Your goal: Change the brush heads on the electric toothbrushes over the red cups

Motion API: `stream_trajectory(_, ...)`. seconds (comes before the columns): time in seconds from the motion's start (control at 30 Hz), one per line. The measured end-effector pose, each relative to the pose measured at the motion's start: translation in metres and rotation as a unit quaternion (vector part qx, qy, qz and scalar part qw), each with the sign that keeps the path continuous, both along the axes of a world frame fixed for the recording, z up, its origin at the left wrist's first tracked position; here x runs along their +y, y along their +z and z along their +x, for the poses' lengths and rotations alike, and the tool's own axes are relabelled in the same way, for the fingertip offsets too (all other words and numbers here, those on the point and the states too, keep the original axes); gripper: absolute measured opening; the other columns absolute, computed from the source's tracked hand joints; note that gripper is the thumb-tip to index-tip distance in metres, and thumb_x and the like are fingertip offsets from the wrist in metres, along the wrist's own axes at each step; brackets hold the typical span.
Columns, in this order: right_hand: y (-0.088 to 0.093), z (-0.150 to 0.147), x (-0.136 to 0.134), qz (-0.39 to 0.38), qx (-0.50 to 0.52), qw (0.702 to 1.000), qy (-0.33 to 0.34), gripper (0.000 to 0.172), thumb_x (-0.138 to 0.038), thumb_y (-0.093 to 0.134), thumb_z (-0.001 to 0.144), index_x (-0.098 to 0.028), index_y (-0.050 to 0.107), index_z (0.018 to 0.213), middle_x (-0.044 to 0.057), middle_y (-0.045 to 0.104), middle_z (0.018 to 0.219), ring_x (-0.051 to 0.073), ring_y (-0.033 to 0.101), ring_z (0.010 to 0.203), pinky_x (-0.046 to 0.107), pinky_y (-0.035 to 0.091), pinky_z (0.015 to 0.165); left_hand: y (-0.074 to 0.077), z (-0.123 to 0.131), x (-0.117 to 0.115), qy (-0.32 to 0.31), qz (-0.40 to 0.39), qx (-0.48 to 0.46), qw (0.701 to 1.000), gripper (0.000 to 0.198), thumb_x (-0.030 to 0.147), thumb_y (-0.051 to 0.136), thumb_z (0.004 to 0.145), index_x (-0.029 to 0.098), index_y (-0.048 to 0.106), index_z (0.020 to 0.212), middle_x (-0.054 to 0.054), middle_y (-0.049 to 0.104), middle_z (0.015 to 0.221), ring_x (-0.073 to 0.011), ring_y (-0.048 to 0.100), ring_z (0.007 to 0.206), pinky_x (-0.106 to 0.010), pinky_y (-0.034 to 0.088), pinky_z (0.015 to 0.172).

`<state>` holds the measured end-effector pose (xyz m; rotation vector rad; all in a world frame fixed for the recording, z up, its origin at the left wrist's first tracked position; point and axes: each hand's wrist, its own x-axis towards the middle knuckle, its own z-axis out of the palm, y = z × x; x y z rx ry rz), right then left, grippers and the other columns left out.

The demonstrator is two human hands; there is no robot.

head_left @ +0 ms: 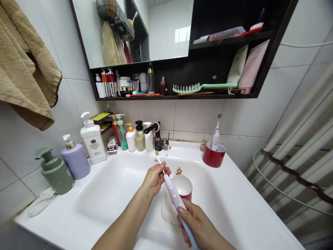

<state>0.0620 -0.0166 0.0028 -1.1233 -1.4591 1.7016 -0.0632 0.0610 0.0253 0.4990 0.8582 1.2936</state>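
Note:
A pale pink electric toothbrush (171,190) slants over the white sink (109,189). Around its handle are the fingers of my right hand (196,222), closed. My left hand (156,177) pinches the neck of the brush head (158,157) at the upper end, so part of the neck is hidden. Below the toothbrush, a red cup with a white inside (183,185) stands in the basin, beside a whitish translucent piece (168,210) that I cannot identify. On the sink's back ledge, near the black faucet (157,133), lies a small brush head (168,150).
Another red cup (212,158) at the right holds a second electric toothbrush (215,138). Several pump bottles (131,139) line the back left edge. Overhead hangs a dark mirror cabinet (166,97) with a green hairbrush (189,89). Radiator pipes (299,146) stand at the right.

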Motion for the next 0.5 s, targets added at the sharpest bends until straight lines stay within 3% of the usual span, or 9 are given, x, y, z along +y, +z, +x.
stream_trajectory(0.5,0.0042,0.0008,-0.0026,-0.027,0.038,0.999,0.020,0.026,-0.042,0.032,0.071,-0.016,0.035,0.070,-0.005,0.043,0.056,0.001,0.037,0.031,0.015,0.027,0.029,-0.0003,0.0040,-0.0029,0.019,0.007,-0.045,0.999,0.015,0.024,0.054,0.060,0.014,0.043,0.063,0.002,0.049,0.047,-0.0054,0.048,0.042,-0.017,0.040,0.047)
